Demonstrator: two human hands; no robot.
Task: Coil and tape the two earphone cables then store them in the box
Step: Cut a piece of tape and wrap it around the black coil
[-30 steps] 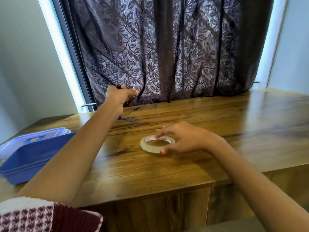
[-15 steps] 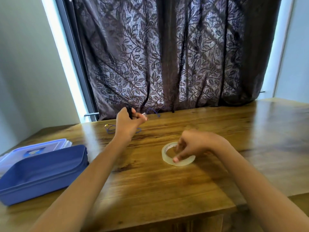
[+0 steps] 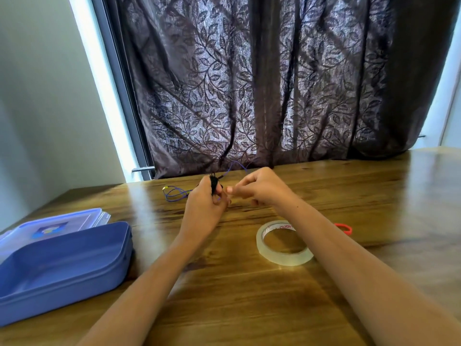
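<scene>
My left hand (image 3: 204,208) is shut on a small black coiled earphone cable (image 3: 214,184), held upright just above the wooden table (image 3: 249,308). My right hand (image 3: 262,188) is right beside it, thumb and fingertip pinched on a small pale piece of tape (image 3: 229,190) at the left hand's fingers. A blue earphone cable (image 3: 174,193) lies loose on the table behind the left hand and trails toward the curtain. The clear tape roll (image 3: 264,248) lies flat under my right forearm. The open blue box (image 3: 74,275) sits at the left.
The box's clear blue lid (image 3: 50,226) lies behind the box. A small red band (image 3: 345,228) rests on the table right of my right forearm. A dark leaf-patterned curtain (image 3: 274,96) hangs along the table's far edge.
My right hand has left the tape roll and moved up to the left hand. The left hand has drawn the black coil nearer, away from the curtain.
</scene>
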